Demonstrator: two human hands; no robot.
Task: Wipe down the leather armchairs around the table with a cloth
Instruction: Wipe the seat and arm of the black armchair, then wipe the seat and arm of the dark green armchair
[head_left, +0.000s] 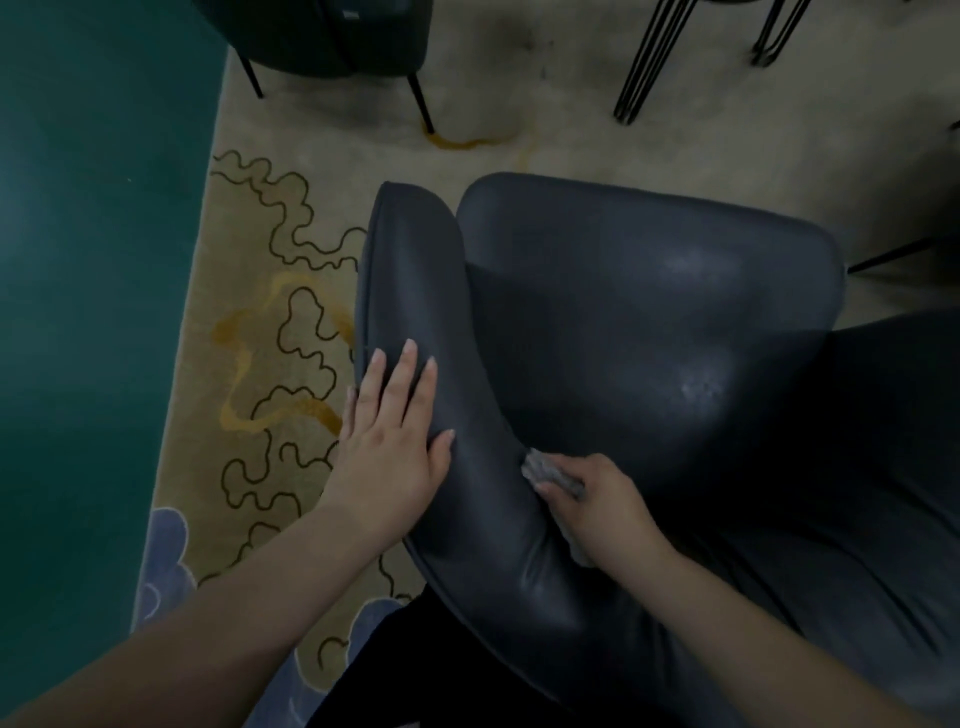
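A dark leather armchair (649, 332) fills the middle and right of the head view, seen from above, and everything else is placed around it. Beyond its front edge, at the top, stands a second dark armchair (322, 36) on thin black legs, well apart from the first. To the right of that one, also beyond the near armchair, black hairpin legs (654, 57) of another piece of furniture come down onto the floor; what they carry is out of view. A thin black leg (893, 254) shows just past the armchair's right side. Under all of this lies a beige rug (270, 322) with dark squiggly outlines, yellow streaks and pale blue cloud shapes near its lower edge. Left of the rug, farthest from the armchair, is plain green floor (88, 260).

The left hand (389, 441) rests flat on the armchair's left armrest (415, 291), fingers straight and slightly spread, thumb lying on the inner slope of the arm. The right hand (597, 509) sits just inside that same armrest, where it meets the seat, its fingers curled round a bunched grey cloth (550, 473). The cloth is pressed against the leather, one end poking out above the knuckles and a paler bit showing under the wrist. Both bare forearms reach in from the lower edge, the left one crossing the rug. Dark clothing (415, 670) shows below the armchair's near edge.
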